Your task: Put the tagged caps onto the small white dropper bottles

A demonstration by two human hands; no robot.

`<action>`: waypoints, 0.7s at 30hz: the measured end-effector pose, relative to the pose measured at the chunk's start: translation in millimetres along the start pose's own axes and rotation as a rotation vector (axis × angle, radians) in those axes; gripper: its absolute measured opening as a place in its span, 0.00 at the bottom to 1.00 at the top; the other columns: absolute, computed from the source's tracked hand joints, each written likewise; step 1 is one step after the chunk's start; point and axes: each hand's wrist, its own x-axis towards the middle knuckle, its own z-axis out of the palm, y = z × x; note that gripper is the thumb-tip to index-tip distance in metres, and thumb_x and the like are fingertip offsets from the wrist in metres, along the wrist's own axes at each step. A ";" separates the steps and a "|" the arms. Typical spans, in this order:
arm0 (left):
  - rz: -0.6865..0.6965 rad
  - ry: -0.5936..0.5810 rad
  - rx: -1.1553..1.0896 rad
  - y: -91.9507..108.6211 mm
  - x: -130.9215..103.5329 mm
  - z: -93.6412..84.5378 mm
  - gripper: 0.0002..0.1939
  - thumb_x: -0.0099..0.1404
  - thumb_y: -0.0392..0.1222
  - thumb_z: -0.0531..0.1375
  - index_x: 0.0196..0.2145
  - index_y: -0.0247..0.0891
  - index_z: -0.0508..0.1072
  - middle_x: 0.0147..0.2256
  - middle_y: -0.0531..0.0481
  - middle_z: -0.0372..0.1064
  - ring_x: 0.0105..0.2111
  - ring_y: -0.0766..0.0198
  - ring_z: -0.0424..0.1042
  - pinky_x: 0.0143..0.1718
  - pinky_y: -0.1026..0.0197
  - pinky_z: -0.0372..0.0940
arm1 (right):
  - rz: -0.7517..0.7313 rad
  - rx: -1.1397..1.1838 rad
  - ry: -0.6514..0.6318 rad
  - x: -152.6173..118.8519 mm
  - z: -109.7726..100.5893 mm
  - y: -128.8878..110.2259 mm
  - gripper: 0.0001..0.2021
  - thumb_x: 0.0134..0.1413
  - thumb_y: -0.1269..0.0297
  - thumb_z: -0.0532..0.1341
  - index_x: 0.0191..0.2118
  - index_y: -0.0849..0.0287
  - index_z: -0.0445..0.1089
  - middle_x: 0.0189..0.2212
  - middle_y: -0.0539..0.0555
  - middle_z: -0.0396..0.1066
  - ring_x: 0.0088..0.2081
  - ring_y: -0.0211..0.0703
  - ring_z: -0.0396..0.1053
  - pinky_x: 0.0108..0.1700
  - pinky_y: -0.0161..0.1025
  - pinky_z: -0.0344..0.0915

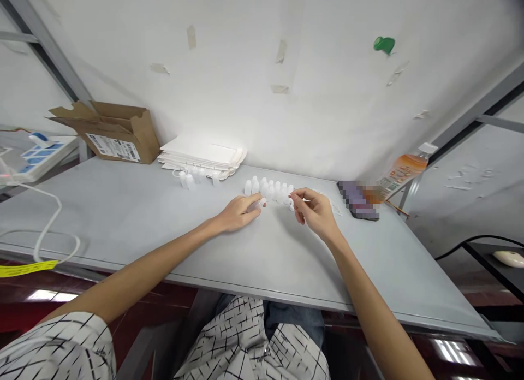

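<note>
My left hand [239, 212] rests low over the table, thumb and index finger closed on a small white plastic bottle [262, 202]. To its right is my right hand [314, 209], raised a little with its fingertips pinched together; whatever they hold, if anything, is too small to make out. Just beyond both hands, several small white bottles [271, 189] stand upright in a close group. A second, looser cluster of such bottles [189, 180] is farther left, in front of a stack of white sheets [200, 153].
An open cardboard box [118, 131] stands at the back left of the grey table [262, 254]. On the right lie a phone [358, 201] and a drink bottle [403, 170] with orange contents. A white cable [51, 216] loops over the left edge. The white wall [327, 112] closes off the back.
</note>
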 end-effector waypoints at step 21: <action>0.060 0.044 0.013 2.1 -2.2 6.9 0.18 0.66 0.54 0.55 0.44 0.37 0.69 0.29 0.51 0.69 0.27 0.64 0.67 0.31 0.62 0.65 | -0.041 -0.100 -0.219 -8.1 21.1 -1.3 0.12 0.63 0.56 0.56 0.36 0.59 0.69 0.28 0.49 0.64 0.20 0.31 0.63 0.22 0.32 0.59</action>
